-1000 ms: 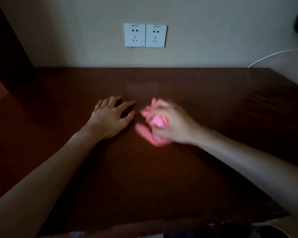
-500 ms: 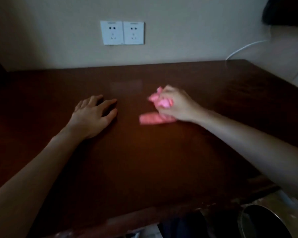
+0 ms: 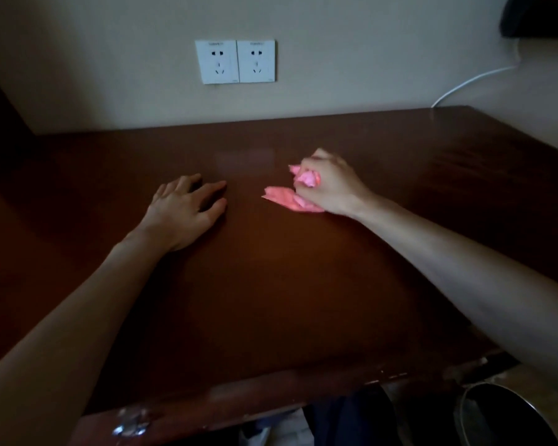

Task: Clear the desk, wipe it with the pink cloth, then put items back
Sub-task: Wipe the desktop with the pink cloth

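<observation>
1. on the brown desk (image 3: 271, 284), right of its middle, lies the pink cloth (image 3: 290, 199), bunched and touching the wood.
2. right hand (image 3: 331, 185) clenches round the cloth's upper wad; one flap trails out leftward.
3. left hand (image 3: 184, 210) rests flat, fingers released and spread.
4. twin wall sockets (image 3: 236, 61) carry tiny lettering, unreadable.
5. since half a second ago the cloth has slid slightly right; the left hand has stayed put.

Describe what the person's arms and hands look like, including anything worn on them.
Both forearms are bare up to the frame edge: no sleeves show. The left hand and right hand wear no gloves, and no rings, watch or bracelets are visible. The room is dim and the right hand is slightly blurred, so finer details such as nails cannot be made out.
</observation>
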`<action>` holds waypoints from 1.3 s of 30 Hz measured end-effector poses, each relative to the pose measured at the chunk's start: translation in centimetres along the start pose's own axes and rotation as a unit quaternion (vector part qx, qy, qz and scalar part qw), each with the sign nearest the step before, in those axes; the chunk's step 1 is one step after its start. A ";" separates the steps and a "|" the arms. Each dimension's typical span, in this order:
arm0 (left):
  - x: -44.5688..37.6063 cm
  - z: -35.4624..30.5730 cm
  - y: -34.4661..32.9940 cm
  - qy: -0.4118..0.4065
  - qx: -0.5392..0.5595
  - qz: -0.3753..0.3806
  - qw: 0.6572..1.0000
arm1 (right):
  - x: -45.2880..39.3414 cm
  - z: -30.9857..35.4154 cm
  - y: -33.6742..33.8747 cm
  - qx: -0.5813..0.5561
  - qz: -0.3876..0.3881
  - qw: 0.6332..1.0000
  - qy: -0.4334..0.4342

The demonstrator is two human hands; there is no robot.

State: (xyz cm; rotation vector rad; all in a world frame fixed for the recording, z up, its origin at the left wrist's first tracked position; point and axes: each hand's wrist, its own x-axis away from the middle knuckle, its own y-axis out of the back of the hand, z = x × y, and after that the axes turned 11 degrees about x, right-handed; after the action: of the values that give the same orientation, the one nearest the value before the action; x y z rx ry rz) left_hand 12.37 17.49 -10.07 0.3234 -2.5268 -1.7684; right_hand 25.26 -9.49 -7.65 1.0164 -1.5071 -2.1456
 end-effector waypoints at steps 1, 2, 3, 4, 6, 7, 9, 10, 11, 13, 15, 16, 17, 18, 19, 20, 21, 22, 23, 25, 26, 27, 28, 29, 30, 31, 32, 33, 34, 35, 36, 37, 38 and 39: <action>0.1 0.0 0.0 0.002 0.002 0.000 1.000 | 1.6 1.2 -0.1 -0.012 0.005 0.998 0.056; 0.2 -0.2 0.0 0.003 0.004 0.000 1.000 | 3.8 2.3 0.2 -0.040 0.020 0.991 0.123; 0.2 -0.3 -0.1 0.003 0.004 -0.001 1.000 | 6.1 2.6 0.7 -0.067 0.044 0.980 0.183; 0.1 -0.3 -0.1 0.003 0.003 -0.002 1.000 | 7.7 2.1 1.4 -0.074 0.064 0.971 0.217; 0.2 -0.2 0.0 0.002 0.002 0.001 1.000 | 7.3 -0.2 2.7 -0.064 0.064 0.976 0.199; 0.3 -0.5 0.1 0.001 0.000 0.002 1.000 | 5.8 -1.7 2.8 -0.054 0.030 0.990 0.129; 0.0 -1.1 0.6 0.007 -0.015 0.004 1.000 | 3.1 -2.7 2.7 -0.015 0.037 0.999 -0.011; -0.6 -1.4 1.0 0.013 -0.031 0.003 0.999 | 2.8 -2.1 2.4 -0.010 0.025 1.000 0.000; -1.4 -1.8 1.3 0.015 -0.053 -0.001 0.998 | 3.6 -0.9 2.0 -0.018 0.040 0.997 0.063; -3.5 -2.6 1.5 0.012 -0.080 -0.017 0.997 | 7.2 2.9 2.3 -0.078 0.039 0.979 0.186; -6.0 -2.9 1.1 0.017 -0.056 -0.038 0.998 | 10.9 4.4 3.9 -0.118 0.084 0.961 0.236; -7.4 -3.0 0.7 0.023 -0.037 -0.042 0.998 | 11.3 3.3 4.1 -0.118 0.094 0.959 0.239; -8.7 -3.1 0.2 0.028 -0.023 -0.039 0.999 | 10.4 1.3 3.7 -0.114 0.083 0.963 0.232; -9.8 -3.2 -0.4 0.032 -0.014 -0.027 0.999 | 8.8 -0.7 3.3 -0.109 0.066 0.970 0.205; -10.9 -3.3 -1.0 0.037 -0.007 -0.016 0.999 | 6.4 -2.9 2.4 -0.109 0.055 0.978 0.171; -11.7 -3.4 -1.5 0.042 0.001 -0.012 0.999 | 3.6 -5.0 1.5 -0.097 0.036 0.985 0.138; -12.4 -3.3 -1.8 0.047 0.009 -0.012 0.999 | 0.6 -6.9 0.4 -0.087 0.016 0.990 0.107; -12.7 -3.1 -2.1 0.048 0.014 -0.014 0.999 | -2.5 -8.5 -0.7 -0.069 -0.003 0.995 0.078; -12.9 -2.9 -2.2 0.045 0.015 -0.015 0.999 | -5.7 -9.9 -2.0 -0.044 -0.017 0.998 0.043; -12.9 -2.5 -2.4 0.043 0.013 -0.017 0.999 | -12.3 -11.2 -4.4 0.014 -0.042 0.998 -0.050; -13.0 -2.6 -2.5 0.044 0.011 -0.016 0.999 | -15.5 -11.0 -5.5 0.034 -0.040 0.994 -0.100; -13.1 -2.6 -2.5 0.045 0.011 -0.013 0.999 | -18.5 -10.2 -6.5 0.047 -0.033 0.989 -0.137; -13.2 -2.7 -2.5 0.045 0.008 -0.009 0.999 | -20.7 -8.9 -7.4 0.056 -0.020 0.988 -0.140; -13.2 -2.7 -2.5 0.046 0.004 -0.006 0.999 | -22.1 -7.4 -8.1 0.055 -0.004 0.992 -0.114; -13.2 -2.6 -2.6 0.047 0.002 -0.004 0.999 | -22.6 -6.0 -8.7 0.046 0.013 0.997 -0.062; -13.2 -2.6 -2.7 0.045 0.001 -0.003 0.999 | -22.1 -5.0 -8.9 0.026 0.034 0.999 0.005; -13.3 -2.6 -2.8 0.042 -0.001 -0.005 0.999 | -21.2 -4.8 -8.9 -0.003 0.057 0.996 0.065; -13.4 -2.5 -2.7 0.043 -0.003 -0.011 0.999 | -20.3 -5.3 -8.5 -0.025 0.068 0.991 0.112; -13.4 -2.3 -2.6 0.047 -0.002 -0.015 0.999 | -19.9 -6.5 -8.1 -0.040 0.069 0.988 0.136; -13.2 -2.4 -2.6 0.053 0.003 -0.016 0.998 | -20.2 -7.7 -7.5 -0.036 0.061 0.990 0.122; -13.1 -2.5 -2.6 0.055 0.007 -0.015 0.998 | -21.0 -8.8 -7.3 -0.025 0.038 0.996 0.073; -13.1 -2.7 -2.6 0.055 0.007 -0.014 0.998 | -22.5 -9.5 -7.5 0.000 0.008 1.000 0.000; -13.1 -2.8 -2.6 0.054 0.007 -0.013 0.998 | -23.7 -9.3 -8.1 0.032 -0.010 0.997 -0.064; -13.1 -2.8 -2.6 0.055 0.009 -0.013 0.998 | -24.7 -8.3 -9.2 0.070 -0.015 0.992 -0.103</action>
State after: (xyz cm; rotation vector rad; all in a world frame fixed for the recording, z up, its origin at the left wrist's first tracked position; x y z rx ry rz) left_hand 26.01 16.54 -10.37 0.4431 -2.4732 -1.6880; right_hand 49.46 3.83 -8.58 0.8890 -1.7698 -2.2514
